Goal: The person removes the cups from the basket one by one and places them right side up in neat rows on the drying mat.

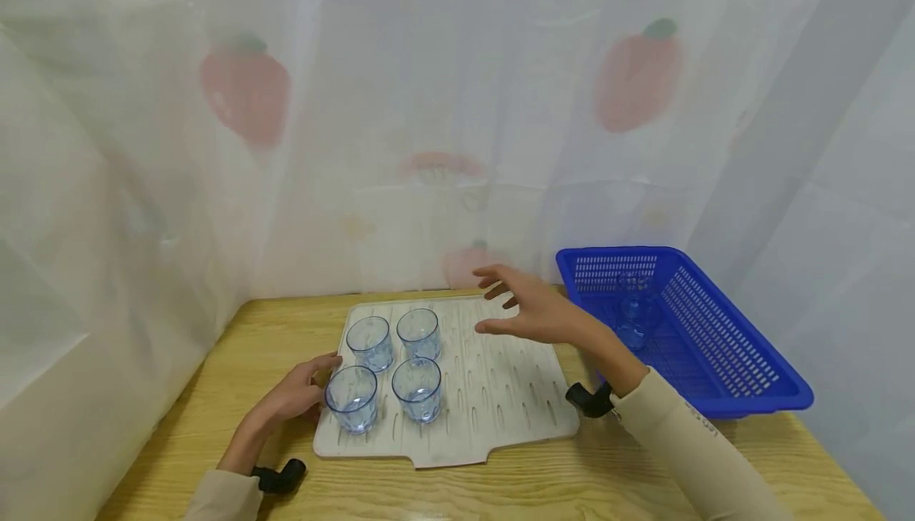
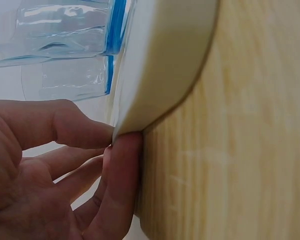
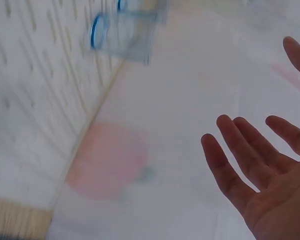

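A whitish draining board (image 1: 511, 418) with slots lies on the wooden table, carrying several clear blue-tinted drinking glasses (image 1: 355, 410) grouped on its left half. At the board's left edge, my left hand (image 1: 295, 392) is beside the nearest glasses. The left wrist view shows this hand (image 2: 50, 165) pinching the board's rim (image 2: 172, 55) between thumb and fingers. Above the board's back right part hovers my right hand (image 1: 536, 310), its fingers spread and apart from everything. In the right wrist view its fingers (image 3: 240, 165) hold nothing; a glass (image 3: 125, 36) is farther off.
A blue plastic basket (image 1: 743, 406) with perforated walls stands at the right of the table. Inside it is clear glassware (image 1: 632, 330), partly hidden by the glare and mesh. A whitish curtain (image 1: 443, 92) with strawberry prints hangs behind the wooden table (image 1: 372, 493).
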{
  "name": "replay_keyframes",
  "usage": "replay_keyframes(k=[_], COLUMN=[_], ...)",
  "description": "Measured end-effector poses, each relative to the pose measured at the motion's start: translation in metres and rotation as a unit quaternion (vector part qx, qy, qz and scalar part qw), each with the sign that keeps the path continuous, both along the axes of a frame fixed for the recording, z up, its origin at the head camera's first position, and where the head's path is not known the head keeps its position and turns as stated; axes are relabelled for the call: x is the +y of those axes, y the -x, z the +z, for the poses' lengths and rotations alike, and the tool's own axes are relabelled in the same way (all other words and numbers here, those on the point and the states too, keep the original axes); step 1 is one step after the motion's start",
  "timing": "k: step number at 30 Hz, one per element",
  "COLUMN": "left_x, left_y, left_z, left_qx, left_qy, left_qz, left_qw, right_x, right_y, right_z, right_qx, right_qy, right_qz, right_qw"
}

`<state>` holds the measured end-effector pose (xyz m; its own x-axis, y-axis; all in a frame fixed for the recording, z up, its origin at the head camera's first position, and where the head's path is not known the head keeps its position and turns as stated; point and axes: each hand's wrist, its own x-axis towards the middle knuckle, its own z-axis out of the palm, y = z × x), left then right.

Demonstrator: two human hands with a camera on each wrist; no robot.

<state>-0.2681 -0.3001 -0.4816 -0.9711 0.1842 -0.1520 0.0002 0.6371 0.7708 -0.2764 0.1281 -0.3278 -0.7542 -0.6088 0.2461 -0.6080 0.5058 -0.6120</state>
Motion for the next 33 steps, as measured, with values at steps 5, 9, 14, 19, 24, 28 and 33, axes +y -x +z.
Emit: replay_keyframes(k=[5, 9, 14, 19, 24, 28, 33], left_x=[0.0, -0.001, -0.002, -0.002, -0.002, -0.003, -0.003], left_y=[0.001, 0.002, 0.003, 0.003, 0.004, 0.005, 0.005], left_z=[0.0, -0.001, -0.001, -0.002, -0.003, -0.003, -0.003], left_qx=[0.005, 0.005, 0.005, 0.008, 0.012, 0.02, 0.015], left_qy=[0.01, 0.01, 0.011, 0.006, 0.005, 0.018, 0.015], left_qz=[-0.002, -0.004, -0.003, -0.004, -0.007, -0.013, -0.01], left_qw=[0.9999, 0.9999, 0.9999, 0.9999, 0.9999, 0.9996, 0.9997], right_x=[0.037, 0.069, 0.108, 0.145, 0.17, 0.185, 0.197], right_y=[0.013, 0.024, 0.037, 0.05, 0.061, 0.067, 0.072], right_z=[0.009, 0.01, 0.006, -0.002, -0.015, -0.03, -0.047], right_qx=[0.013, 0.022, 0.023, -0.005, -0.028, -0.058, -0.137], right_qy=[0.005, 0.009, 0.0, -0.023, -0.051, -0.092, -0.124], right_qz=[-0.055, -0.097, -0.168, -0.24, -0.315, -0.345, -0.327], right_qw=[0.9984, 0.9949, 0.9856, 0.9706, 0.9472, 0.9322, 0.9268])
